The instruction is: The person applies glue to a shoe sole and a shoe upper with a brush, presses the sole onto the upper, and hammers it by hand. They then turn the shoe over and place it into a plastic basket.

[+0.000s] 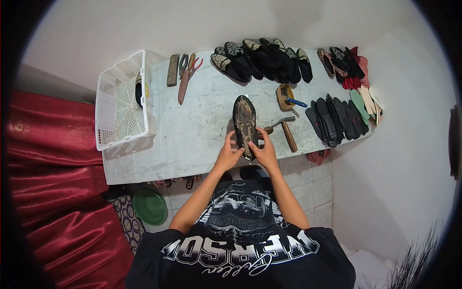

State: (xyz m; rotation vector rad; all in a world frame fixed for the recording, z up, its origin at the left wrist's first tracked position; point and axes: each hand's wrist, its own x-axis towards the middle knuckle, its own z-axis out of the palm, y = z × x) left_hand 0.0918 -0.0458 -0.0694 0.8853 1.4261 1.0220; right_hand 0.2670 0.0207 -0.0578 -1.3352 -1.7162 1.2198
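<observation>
Between my hands is a black shoe (244,118), its worn brown underside facing up and its toe pointing away from me. My left hand (230,153) grips the heel end from the left, thumb on the underside. On the other side, my right hand (264,150) holds the same end, thumb also pressed on the underside. Just right of the shoe lie a hammer (289,137) with a wooden handle and another wooden-handled tool (269,130), partly hidden by my right hand. Beyond them a small wooden box (285,98) has a blue-handled brush or tool (297,102) resting on it.
Black shoes with patterned uppers (260,58) line the table's back edge. Black soles (332,120) and coloured pieces (363,103) lie at the right. Pliers (192,70), a sheathed tool (183,86) and a block (172,71) lie back left. A white basket (126,139) stands at the left end.
</observation>
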